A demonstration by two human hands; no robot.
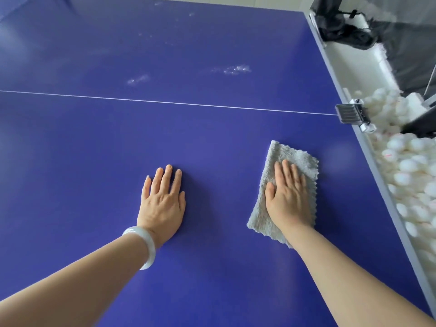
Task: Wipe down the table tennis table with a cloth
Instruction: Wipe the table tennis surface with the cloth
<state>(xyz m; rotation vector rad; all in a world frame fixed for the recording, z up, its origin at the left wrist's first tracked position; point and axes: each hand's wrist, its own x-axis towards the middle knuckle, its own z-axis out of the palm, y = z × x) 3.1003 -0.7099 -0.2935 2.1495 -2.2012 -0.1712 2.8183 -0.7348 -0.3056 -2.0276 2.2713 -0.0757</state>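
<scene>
The blue table tennis table (99, 142) fills the view, with a thin white line (165, 103) running across it. A grey fluffy cloth (295, 161) lies flat on the table at the right. My right hand (289, 197) presses on the cloth with straight fingers. My left hand (162, 199) rests flat on the bare table to the left of the cloth, and a pale bangle (144, 246) sits on that wrist. Whitish smudges (236, 70) mark the surface beyond the line.
The table's right edge (377, 175) runs diagonally down the right side. Beyond it lies a heap of several white balls (405, 166). A black clamp (352, 114) grips the edge near the line. Dark netting and fabric (342, 27) hang at the top right.
</scene>
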